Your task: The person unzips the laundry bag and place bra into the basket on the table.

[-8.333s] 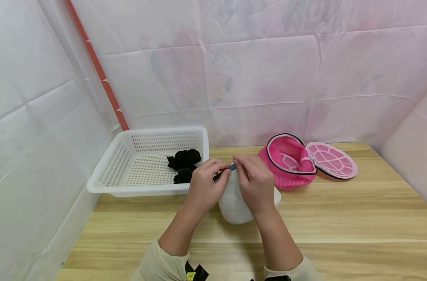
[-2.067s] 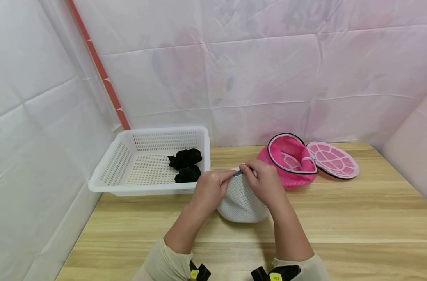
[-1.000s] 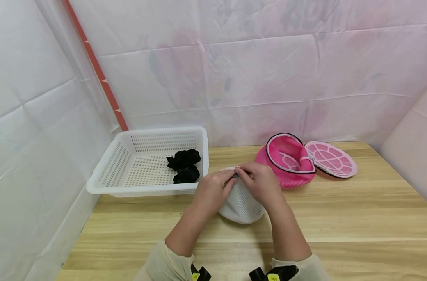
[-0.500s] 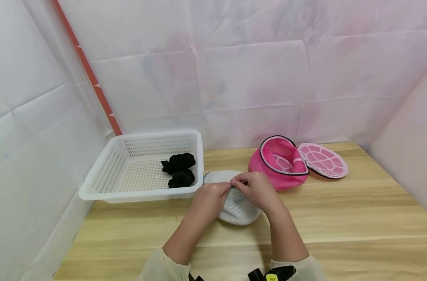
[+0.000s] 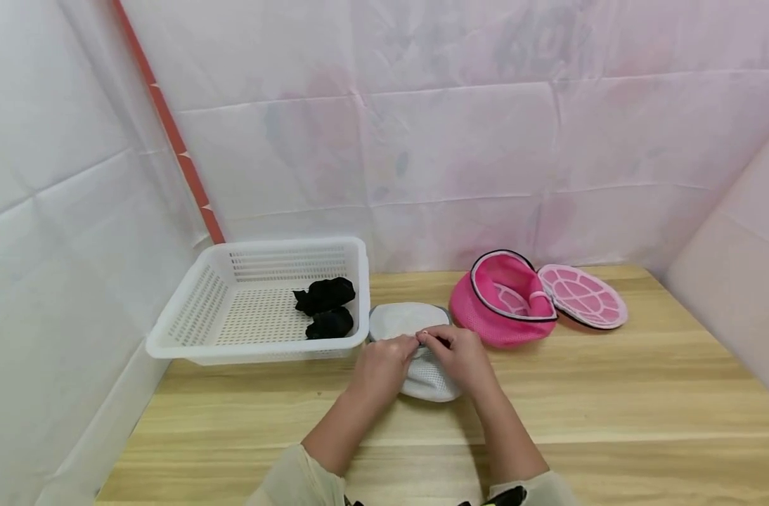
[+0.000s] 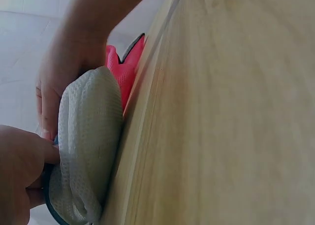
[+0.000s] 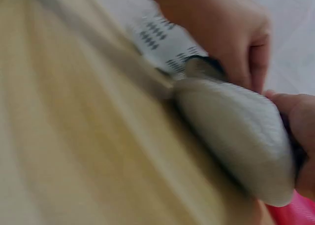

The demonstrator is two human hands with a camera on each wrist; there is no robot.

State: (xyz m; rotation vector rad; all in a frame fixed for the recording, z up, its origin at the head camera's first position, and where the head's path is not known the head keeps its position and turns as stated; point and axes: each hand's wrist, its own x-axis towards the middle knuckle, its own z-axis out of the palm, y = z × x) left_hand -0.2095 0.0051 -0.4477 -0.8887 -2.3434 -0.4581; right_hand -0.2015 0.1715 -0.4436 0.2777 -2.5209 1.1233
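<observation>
A white mesh laundry bag (image 5: 430, 386) with dark grey-blue edging sits on the wooden table in front of me. Its pale round top (image 5: 402, 318) shows beyond my fingers. My left hand (image 5: 382, 364) pinches the edging on the near side. Close beside it, fingertips almost meeting, my right hand (image 5: 462, 357) pinches the same edge. In the left wrist view the mesh side of the bag (image 6: 93, 131) bulges between the hands and the table. The right wrist view is blurred, with the bag (image 7: 236, 131) below both hands. Fingers cover whatever small part they pinch.
Left of the bag stands a white perforated basket (image 5: 251, 350) holding two bunched black cloth items (image 5: 326, 295). Behind and to the right lies a pink mesh bag (image 5: 495, 336), unzipped, its round lid (image 5: 588, 299) folded out. White sheeting (image 5: 448, 154) hangs behind the table.
Both hands have come lower while keeping hold of the edging. The bag's front, raised before, has sunk flatter, so its round top now shows behind the hands. The camera view has shifted slightly.
</observation>
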